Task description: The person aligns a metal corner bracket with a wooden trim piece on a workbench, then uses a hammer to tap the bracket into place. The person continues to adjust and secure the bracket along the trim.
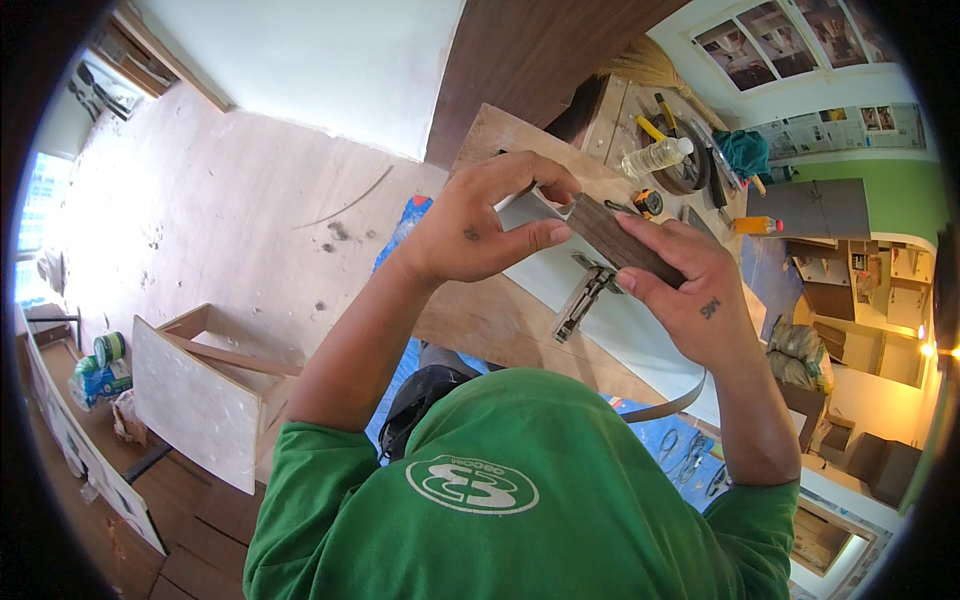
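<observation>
A dark brown wood-grain strip [622, 236] runs between my hands above a white panel [640, 335]. My right hand [690, 285] grips it, thumb on the near side and fingers along the far side. At its left end, the thumb and forefinger of my left hand [470, 220] close around the tip; their exact contact is partly hidden. A metal cabinet hinge [585, 297] is on the panel, just below the strip. A thin brown band [668, 405] curves out past the panel's lower right, beside my right forearm. Whether it joins the strip is hidden.
The panel rests over a plywood board [470, 325]. Beyond my hands are a tape measure [648, 203], a clear plastic bottle [657, 157] and an orange drink bottle [758, 225]. A wooden drawer-like box [200, 400] stands at left. Cables [690, 455] lie on blue sheeting at right.
</observation>
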The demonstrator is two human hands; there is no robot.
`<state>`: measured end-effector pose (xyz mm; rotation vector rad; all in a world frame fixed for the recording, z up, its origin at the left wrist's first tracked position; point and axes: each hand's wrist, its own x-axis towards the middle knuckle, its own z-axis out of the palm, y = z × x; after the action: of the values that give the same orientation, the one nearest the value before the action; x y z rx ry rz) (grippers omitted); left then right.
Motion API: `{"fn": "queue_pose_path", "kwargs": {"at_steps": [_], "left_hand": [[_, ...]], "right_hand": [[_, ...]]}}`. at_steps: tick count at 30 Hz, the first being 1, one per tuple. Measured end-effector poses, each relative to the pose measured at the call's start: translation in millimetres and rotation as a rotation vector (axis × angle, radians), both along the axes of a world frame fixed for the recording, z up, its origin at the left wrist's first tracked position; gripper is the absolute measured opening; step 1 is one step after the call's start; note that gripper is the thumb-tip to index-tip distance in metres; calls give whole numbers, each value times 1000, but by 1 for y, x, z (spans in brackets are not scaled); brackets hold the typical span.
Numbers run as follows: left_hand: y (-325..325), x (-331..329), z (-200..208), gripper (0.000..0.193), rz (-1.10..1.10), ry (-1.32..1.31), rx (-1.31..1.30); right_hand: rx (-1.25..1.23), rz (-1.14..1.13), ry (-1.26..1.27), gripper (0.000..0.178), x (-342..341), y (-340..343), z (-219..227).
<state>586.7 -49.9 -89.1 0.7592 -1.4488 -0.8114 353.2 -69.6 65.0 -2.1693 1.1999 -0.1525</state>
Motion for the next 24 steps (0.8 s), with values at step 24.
{"fn": "queue_pose_path", "kwargs": {"at_steps": [24], "left_hand": [[-8, 13, 16, 33, -57, -145, -44]], "right_hand": [[-8, 15, 3, 50, -3, -6, -3]]}}
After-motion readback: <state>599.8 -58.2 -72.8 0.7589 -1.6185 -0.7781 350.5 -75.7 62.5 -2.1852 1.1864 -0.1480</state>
